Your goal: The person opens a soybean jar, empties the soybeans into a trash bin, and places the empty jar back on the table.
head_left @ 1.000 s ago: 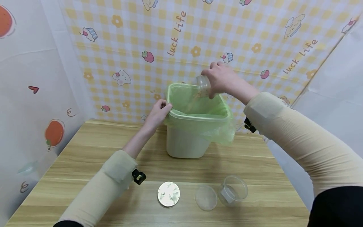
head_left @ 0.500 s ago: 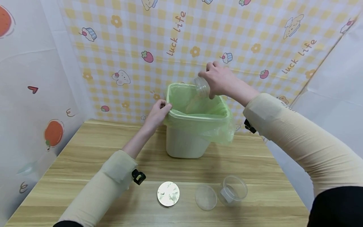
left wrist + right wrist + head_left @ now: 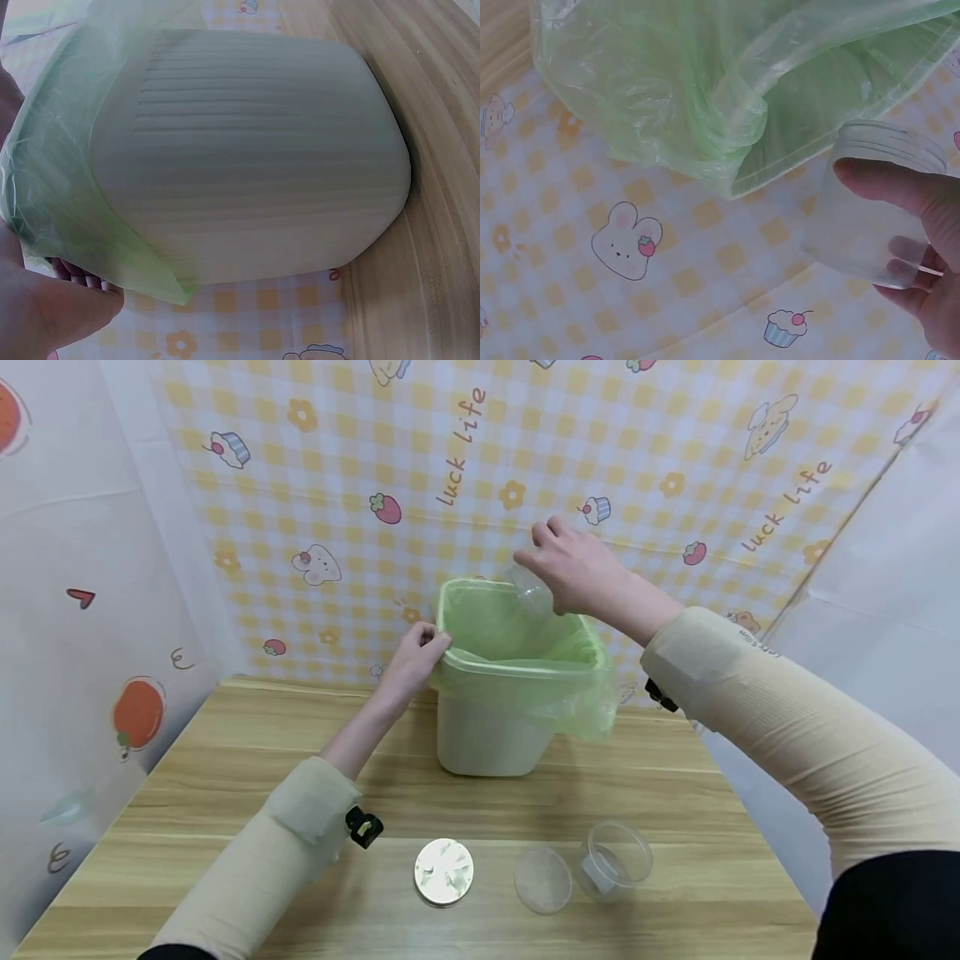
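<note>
A pale trash can point(image 3: 487, 739) stands on the wooden table, lined with a translucent green bag point(image 3: 592, 693) folded over its rim. At the can's left corner my left hand point(image 3: 414, 658) pinches the lined rim, thumb on top and fingers curled beneath. My right hand point(image 3: 573, 568) grips a clear, wide-mouthed jar point(image 3: 855, 217) above the can's back right part. The jar is tipped, with its threaded mouth toward the opening. Through its clear wall in the right wrist view, no contents show.
In front of the can lie a shiny silver lid point(image 3: 444, 872), a clear round disc point(image 3: 543, 880) and a clear round tub point(image 3: 630, 860) with something white in it. A patterned cloth wall point(image 3: 337, 485) rises close behind the can.
The light brown stream that was falling from the jar into the bag no longer shows. My right hand has shifted slightly left, tipping the jar further. The left hand keeps its grip.
</note>
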{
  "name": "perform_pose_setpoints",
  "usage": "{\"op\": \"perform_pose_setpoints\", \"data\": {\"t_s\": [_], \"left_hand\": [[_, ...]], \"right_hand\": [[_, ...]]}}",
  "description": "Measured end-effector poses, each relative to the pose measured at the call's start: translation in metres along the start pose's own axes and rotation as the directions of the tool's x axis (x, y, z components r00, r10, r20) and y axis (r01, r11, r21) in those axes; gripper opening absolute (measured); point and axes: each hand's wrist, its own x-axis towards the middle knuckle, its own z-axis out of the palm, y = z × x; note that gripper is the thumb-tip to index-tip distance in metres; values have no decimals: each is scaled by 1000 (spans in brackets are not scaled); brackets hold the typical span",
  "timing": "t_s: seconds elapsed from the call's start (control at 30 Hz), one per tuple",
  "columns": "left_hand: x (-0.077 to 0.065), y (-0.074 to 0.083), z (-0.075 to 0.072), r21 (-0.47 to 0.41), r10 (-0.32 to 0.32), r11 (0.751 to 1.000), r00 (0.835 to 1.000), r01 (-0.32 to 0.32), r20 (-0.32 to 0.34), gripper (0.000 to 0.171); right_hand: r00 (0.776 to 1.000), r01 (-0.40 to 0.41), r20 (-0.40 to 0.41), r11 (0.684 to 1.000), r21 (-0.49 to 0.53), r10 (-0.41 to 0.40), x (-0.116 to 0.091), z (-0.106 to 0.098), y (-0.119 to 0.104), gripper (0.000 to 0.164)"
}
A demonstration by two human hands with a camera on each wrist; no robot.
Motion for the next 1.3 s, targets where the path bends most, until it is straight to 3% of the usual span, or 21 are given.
{"op": "perform_pose_setpoints", "data": {"t_s": [0.17, 0.4, 0.73, 1.13, 1.3], "left_hand": [[0, 0, 0, -2, 2, 1000, 1000, -2, 5, 31], [-1, 2, 0, -8, 10, 1000, 1000, -10, 8, 31], [0, 2, 1, -2, 8, 1000, 1000, -8, -2, 26], [1, 0, 1, -1, 3, 1000, 1000, -3, 1, 28], [0, 1, 1, -6, 5, 1000, 1000, -5, 1, 28]], "right_hand": [[992, 76, -88, 988, -133, -89, -2, 4, 0, 45], [970, 164, -107, 917, -364, -216, -3, 6, -2, 42], [926, 207, -179, 844, -495, -332, -5, 11, -6, 47], [955, 171, -168, 918, -357, -243, -10, 13, -9, 58], [971, 127, -175, 974, -190, -161, -13, 12, -1, 61]]}}
